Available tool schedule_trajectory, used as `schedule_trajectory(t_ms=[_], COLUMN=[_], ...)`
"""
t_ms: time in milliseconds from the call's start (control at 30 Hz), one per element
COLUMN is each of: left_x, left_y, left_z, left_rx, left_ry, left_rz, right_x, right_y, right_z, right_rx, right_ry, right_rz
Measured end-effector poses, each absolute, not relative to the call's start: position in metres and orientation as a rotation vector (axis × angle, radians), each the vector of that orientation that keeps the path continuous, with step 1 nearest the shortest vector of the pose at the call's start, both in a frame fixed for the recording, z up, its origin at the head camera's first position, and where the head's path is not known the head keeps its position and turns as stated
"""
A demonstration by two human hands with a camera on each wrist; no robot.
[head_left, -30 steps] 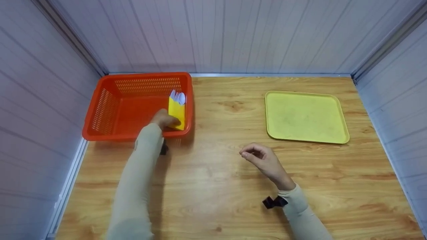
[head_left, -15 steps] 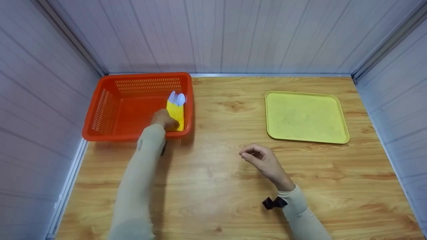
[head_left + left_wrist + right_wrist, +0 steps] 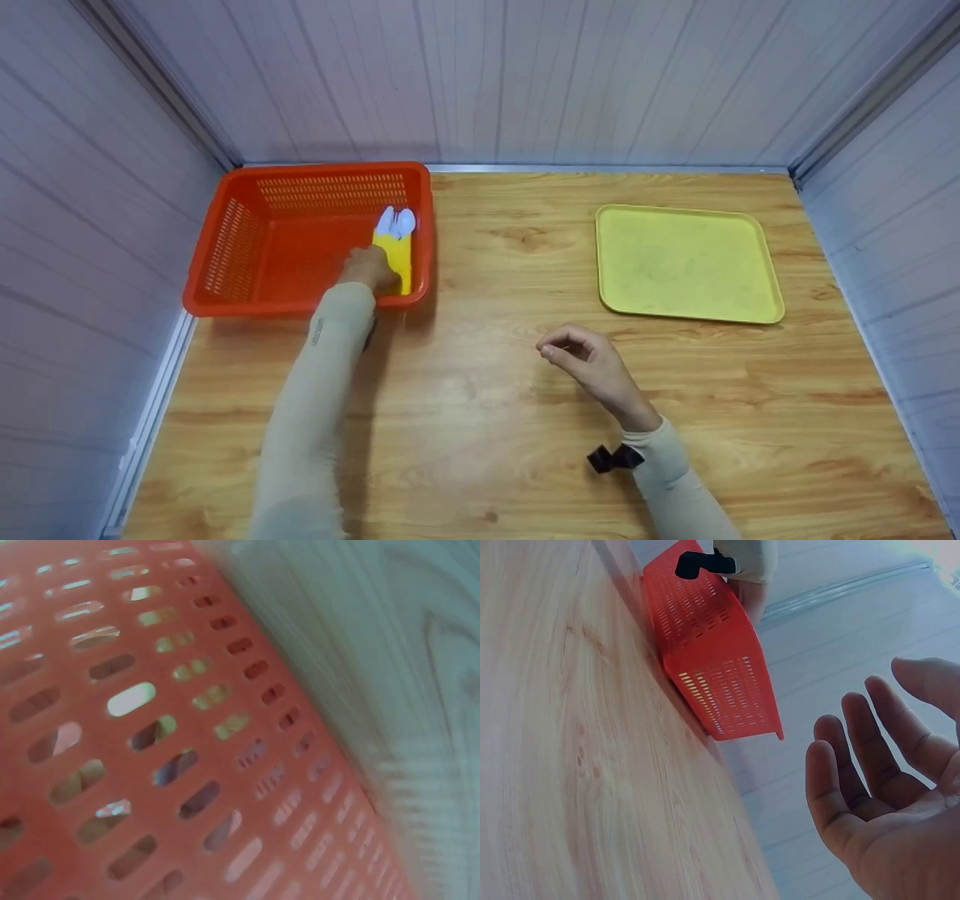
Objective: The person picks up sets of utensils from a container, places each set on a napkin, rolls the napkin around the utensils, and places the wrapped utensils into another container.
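My left hand point(image 3: 367, 268) reaches over the near rim of a red plastic basket point(image 3: 247, 309) and grips a yellow cutlery holder point(image 3: 400, 259). A white spoon point(image 3: 406, 222) and other white cutlery stick out of the holder's far end. The holder lies along the basket's right side. In the left wrist view, the slotted basket wall point(image 3: 120, 742) hides most of this hand. My right hand point(image 3: 592, 367) hovers over the middle of the table, its fingers loosely curved with nothing in them; the right wrist view shows its bare palm point(image 3: 900, 840).
A pale yellow tray point(image 3: 690, 262) lies on the wooden table point(image 3: 480, 420) at the back right, beyond my right hand. White panelled walls point(image 3: 495, 82) enclose the table at the back and on both sides. The basket stands near the back left corner.
The cutlery holder has shifted slightly left and towards me inside the basket, with the left hand on it. The right hand has stayed practically still.
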State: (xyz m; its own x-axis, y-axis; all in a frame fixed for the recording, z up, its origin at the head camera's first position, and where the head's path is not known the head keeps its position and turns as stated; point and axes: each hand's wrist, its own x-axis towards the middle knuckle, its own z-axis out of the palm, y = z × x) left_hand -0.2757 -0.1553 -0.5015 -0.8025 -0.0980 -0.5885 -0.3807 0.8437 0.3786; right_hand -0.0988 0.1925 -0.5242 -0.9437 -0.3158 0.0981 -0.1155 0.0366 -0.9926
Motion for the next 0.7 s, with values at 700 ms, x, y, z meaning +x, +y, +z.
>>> schedule_trajectory(t_ms=[700], left_x=[-0.2796], left_y=[-0.1554], left_z=[-0.5044], left_rx=[-0.294], left_ry=[2.416], left_rz=[0.630], right_x=[-0.0982], right_y=[0.1917], right_z=[-0.5280], right_rx=[-0.430], right_ry=[2.078], right_rz=[-2.080])
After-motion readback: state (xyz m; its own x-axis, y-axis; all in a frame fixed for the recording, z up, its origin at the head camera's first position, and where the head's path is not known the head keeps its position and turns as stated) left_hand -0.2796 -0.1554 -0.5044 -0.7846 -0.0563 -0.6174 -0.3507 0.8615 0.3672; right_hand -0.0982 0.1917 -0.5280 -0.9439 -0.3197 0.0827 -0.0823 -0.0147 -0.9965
